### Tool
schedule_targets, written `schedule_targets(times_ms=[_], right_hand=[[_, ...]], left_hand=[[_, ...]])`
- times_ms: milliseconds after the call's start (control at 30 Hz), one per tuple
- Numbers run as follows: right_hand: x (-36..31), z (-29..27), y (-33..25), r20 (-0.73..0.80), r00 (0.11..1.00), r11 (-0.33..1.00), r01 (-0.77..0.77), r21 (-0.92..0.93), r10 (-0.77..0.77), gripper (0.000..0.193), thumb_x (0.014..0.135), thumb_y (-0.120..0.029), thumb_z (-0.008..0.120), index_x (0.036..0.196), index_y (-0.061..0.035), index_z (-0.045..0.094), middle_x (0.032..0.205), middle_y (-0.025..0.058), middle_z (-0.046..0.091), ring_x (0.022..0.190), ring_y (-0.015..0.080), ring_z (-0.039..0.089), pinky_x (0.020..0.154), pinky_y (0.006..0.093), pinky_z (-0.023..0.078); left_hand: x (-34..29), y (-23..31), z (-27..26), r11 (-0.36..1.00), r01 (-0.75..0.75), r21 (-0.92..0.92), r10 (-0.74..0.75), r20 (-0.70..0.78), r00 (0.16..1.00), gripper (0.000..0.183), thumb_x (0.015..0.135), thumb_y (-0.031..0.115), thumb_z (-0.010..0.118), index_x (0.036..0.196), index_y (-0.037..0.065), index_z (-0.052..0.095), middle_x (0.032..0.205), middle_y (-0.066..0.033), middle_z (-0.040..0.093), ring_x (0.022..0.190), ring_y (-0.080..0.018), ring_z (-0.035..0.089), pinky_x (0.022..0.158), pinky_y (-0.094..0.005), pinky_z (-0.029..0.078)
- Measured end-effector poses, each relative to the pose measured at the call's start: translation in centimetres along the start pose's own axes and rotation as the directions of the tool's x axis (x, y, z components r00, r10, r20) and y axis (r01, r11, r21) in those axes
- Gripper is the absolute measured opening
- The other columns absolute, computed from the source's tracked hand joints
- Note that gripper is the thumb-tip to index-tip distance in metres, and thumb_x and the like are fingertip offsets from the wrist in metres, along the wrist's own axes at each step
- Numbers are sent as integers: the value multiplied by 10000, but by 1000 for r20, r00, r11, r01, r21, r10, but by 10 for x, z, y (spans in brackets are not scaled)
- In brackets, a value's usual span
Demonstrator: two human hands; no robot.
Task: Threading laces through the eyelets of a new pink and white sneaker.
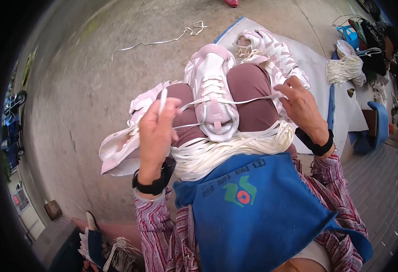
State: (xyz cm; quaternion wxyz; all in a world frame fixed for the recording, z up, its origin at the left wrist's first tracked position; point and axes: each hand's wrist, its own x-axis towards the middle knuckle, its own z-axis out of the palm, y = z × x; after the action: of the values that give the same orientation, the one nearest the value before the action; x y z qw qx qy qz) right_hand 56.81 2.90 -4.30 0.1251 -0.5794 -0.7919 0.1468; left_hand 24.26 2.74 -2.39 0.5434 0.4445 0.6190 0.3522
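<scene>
Between left hand (156, 131), nearer and pinching a thin white piece (163, 99), and right hand (301, 106), pinching the lace (258, 98), pink-white shoe (215, 84) lies lengthwise, toe away.

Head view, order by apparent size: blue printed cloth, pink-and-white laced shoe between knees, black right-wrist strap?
1. Blue printed cloth
2. Pink-and-white laced shoe
3. Black wrist strap

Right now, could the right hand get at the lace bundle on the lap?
Probably yes: the right hand is near the right end of the lace bundle, with nothing apparent in between. It seems to pinch a lace, though, so it would likely need to let go first.
</scene>
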Motion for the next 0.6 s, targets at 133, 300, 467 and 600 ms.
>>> schedule_targets(times_ms=[133, 300, 467, 600], right_hand=[[4, -1, -20, -133, 991, 973, -3, 232, 34, 97, 833, -52, 614, 914, -21, 657, 823, 146, 625, 750, 350, 624, 662, 404, 504], [8, 33, -47, 65, 995, 932, -98, 348, 81, 266, 886, -189, 610, 1104, -41, 576, 782, 196, 648, 718, 378, 639, 636, 451, 498], [6, 54, -45, 165, 986, 968, -12, 251, -30, 210, 893, -219, 605, 937, -15, 628, 734, 198, 629, 705, 372, 633, 631, 450, 492], [6, 40, -33, -133, 982, 850, -48, 525, 137, 128, 897, -89, 607, 878, 20, 672, 731, 106, 618, 664, 161, 595, 612, 290, 476]], left_hand=[[28, -39, 17, 929, -263, 261, 253, 72, 965, 270, 972, 205, 504, 1067, -26, 606, 919, -144, 654, 777, -241, 624, 716, -340, 486], [43, -50, 33, 874, -327, 360, 309, 108, 945, 279, 959, 225, 528, 1032, -32, 608, 863, -187, 659, 778, -270, 645, 709, -342, 486], [49, -53, 29, 917, -179, 356, 121, 179, 976, 279, 924, 252, 601, 916, -25, 626, 722, -104, 640, 644, -159, 584, 617, -311, 468], [41, -42, 18, 960, 94, 263, -134, 137, 982, 259, 907, 234, 621, 889, -24, 637, 709, -55, 623, 637, -113, 533, 600, -298, 451]])
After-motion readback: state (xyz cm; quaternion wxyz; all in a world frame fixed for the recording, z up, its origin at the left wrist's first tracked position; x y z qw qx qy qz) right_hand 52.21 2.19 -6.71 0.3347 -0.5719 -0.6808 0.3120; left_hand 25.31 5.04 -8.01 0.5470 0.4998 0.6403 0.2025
